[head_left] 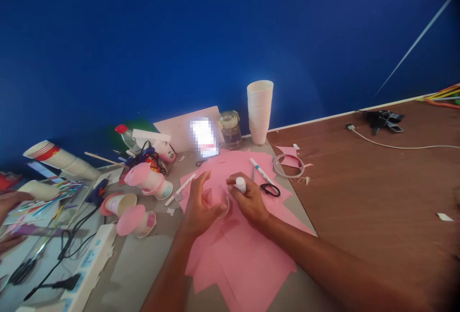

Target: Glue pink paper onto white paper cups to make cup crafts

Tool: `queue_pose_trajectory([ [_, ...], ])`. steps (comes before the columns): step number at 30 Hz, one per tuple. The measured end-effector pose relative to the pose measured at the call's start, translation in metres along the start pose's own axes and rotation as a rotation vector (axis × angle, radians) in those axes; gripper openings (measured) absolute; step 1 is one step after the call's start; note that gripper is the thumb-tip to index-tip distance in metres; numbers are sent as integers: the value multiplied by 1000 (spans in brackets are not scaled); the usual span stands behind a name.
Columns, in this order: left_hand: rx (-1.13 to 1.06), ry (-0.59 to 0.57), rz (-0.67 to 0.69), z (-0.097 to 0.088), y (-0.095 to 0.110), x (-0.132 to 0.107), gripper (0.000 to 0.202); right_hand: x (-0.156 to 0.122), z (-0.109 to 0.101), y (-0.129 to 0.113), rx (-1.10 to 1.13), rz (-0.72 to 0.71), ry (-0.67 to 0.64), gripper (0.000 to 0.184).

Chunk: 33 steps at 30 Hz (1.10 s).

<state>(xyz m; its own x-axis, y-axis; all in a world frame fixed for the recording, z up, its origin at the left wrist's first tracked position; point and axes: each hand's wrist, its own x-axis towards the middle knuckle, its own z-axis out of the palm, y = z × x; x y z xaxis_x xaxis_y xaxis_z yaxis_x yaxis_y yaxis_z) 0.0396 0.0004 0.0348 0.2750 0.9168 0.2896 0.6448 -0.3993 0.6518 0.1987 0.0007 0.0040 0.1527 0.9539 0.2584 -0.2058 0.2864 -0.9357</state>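
Observation:
My left hand is curved around a pink, round thing with a pale curved rim, which looks like a paper cup; the palm and fingers hide most of it. Close by on the right, my right hand grips a thick white stick, its top poking out above the fingers; it resembles a glue stick, but its lower part is hidden. Both hands are above overlapping pink paper sheets. Black-handled scissors and a white marker lie right of my hands. Another white marker lies to the left.
Pink-topped paper cups stand left, beside a power strip and cables. Behind are a lit phone, a glass jar and stacked white cups. A tape roll lies right. Another person's hand shows far left.

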Motion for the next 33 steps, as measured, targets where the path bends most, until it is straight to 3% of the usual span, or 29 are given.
queue_pose_trajectory([
  [3,-120,-55,13,-2,-6,-2,77,-8,2,-1,-81,-164,-99,16],
  [8,-71,-48,38,5,-14,-2,54,-12,3,5,-195,-219,-185,19],
  [13,-94,-46,84,8,-17,-3,31,-12,5,9,-228,-180,-195,16],
  [22,-279,-157,-42,7,-14,0,41,-13,5,2,-302,8,-210,6],
  [25,-376,-155,-58,7,-18,-1,55,-12,5,3,-221,92,-214,6],
  [28,-537,-206,-58,-2,-28,-1,91,-10,5,5,-104,179,-166,12],
  [33,-531,-494,-104,-26,-50,-1,120,-7,6,6,-59,267,-82,21],
])
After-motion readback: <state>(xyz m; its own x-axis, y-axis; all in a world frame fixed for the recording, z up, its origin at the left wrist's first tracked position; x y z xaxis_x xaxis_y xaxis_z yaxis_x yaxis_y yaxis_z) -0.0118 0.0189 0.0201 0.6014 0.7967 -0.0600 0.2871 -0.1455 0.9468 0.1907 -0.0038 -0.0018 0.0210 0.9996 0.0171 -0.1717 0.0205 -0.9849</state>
